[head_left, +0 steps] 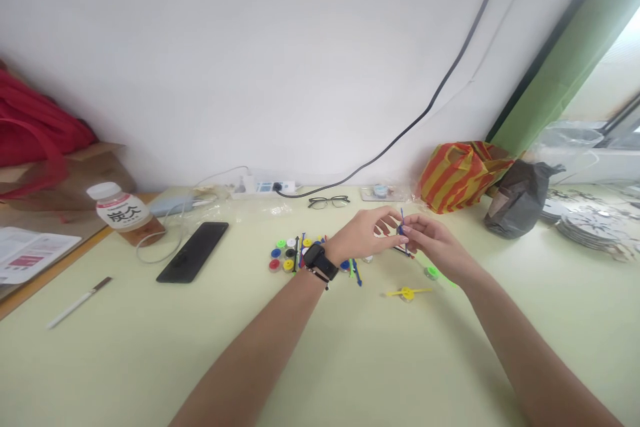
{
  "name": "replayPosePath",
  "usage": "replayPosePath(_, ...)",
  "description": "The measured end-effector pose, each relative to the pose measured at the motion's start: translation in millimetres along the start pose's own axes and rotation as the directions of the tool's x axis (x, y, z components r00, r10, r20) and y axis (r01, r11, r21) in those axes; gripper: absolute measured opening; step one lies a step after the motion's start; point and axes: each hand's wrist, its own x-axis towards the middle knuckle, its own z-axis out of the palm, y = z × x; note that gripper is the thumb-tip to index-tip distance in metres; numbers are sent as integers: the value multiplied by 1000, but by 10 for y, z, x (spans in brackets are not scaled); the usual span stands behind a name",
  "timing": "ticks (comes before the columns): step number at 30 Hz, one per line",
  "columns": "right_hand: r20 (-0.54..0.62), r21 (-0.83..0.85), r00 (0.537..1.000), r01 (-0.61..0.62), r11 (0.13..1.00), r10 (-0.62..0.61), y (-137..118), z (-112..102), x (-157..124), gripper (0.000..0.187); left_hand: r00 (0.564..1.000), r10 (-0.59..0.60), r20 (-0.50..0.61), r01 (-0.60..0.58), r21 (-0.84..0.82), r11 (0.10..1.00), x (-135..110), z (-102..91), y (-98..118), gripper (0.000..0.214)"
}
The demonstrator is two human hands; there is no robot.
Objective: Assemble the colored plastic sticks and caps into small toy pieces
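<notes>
My right hand (434,243) pinches a small blue plastic arrow spinner (402,229), held upright above the table. From the other side my left hand (364,233), with a black watch on its wrist, closes its thumb and fingers on the same piece. Below the hands lies a yellow arrow spinner (407,293) on a round base. Beside my right wrist is a green round piece (431,272), partly hidden. Coloured round pieces (289,265) and loose arrows, one of them blue (358,275), lie around my left wrist, which covers some of them.
Left of my arms are a black phone (193,252), a white pen-like tool (79,303) and a drink bottle (125,213). Glasses (329,201) and a power strip (263,188) lie by the wall. Striped (457,173) and grey bags (517,200) stand right, near stacked discs (590,227).
</notes>
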Motion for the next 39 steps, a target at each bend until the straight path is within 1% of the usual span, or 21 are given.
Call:
replayPosePath(3,5,42,999,-42,998,41,71,103,38,39,999,47,-1,-47,-7,999,9,40,-11,19)
replayPosePath(8,72,53,997,-35,998,31,71,152,24,21,998,61,12,-62,108,992,5,18,-34,13)
replayPosePath(11,90,-18,996,0,1000,1,60,170,6,10,998,32,47,-36,97,995,-8,18,-29,9)
replayPosePath(14,41,-194,998,59,979,-52,123,160,21,16,998,1,63,-9,134,991,-17,34,-19,4)
replayPosePath(16,-12,-352,996,78,933,-88,218,136,50,23,994,-13,105,-7,186,982,-19,58,-22,9)
replayPosePath(18,-42,-489,993,74,869,-109,331,109,83,31,982,-26,188,-15,215,977,-19,93,-43,11)
replayPosePath(20,-38,-589,991,81,804,-128,429,88,107,36,959,-52,278,-22,255,967,-22,132,-81,13)
replayPosePath(22,-15,-665,987,109,739,-159,479,59,120,38,937,-93,337,-25,330,944,-28,156,-126,11)
replayPosePath(24,-11,-725,981,125,678,-193,472,-6,123,37,927,-132,350,-25,410,912,-38,153,-166,8)
replayPosePath(26,-43,-774,976,102,625,-213,419,-130,109,33,933,-135,333,-36,459,888,-46,122,-195,12)
replayPosePath(27,-63,-794,978,72,603,-200,384,-214,94,30,940,-123,318,-45,474,879,-48,100,-206,16)
replayPosePath(28,-72,-812,984,36,582,-161,348,-308,72,29,947,-109,302,-55,485,873,-50,78,-217,22)
replayPosePath(30,-42,-839,999,-28,543,-15,287,-499,10,32,958,-96,270,-58,509,859,-50,39,-239,33)
replayPosePath(31,-34,-842,997,-64,536,66,264,-583,-27,34,960,-103,260,-50,521,852,-50,26,-251,36)
replayPosePath(33,0,-829,974,-127,545,227,232,-700,-98,34,959,-128,251,-28,538,843,-51,18,-280,32)
replayPosePath(35,67,-785,930,-174,595,361,207,-741,-147,30,959,-144,246,-13,540,842,-54,27,-307,24)
replayPosePath(37,121,-740,895,-207,640,430,183,-729,-169,26,963,-136,234,-11,534,845,-60,39,-324,21)
replayPosePath(39,129,-728,880,-229,646,457,164,-705,-171,22,970,-126,207,-2,527,850,-64,36,-321,25)
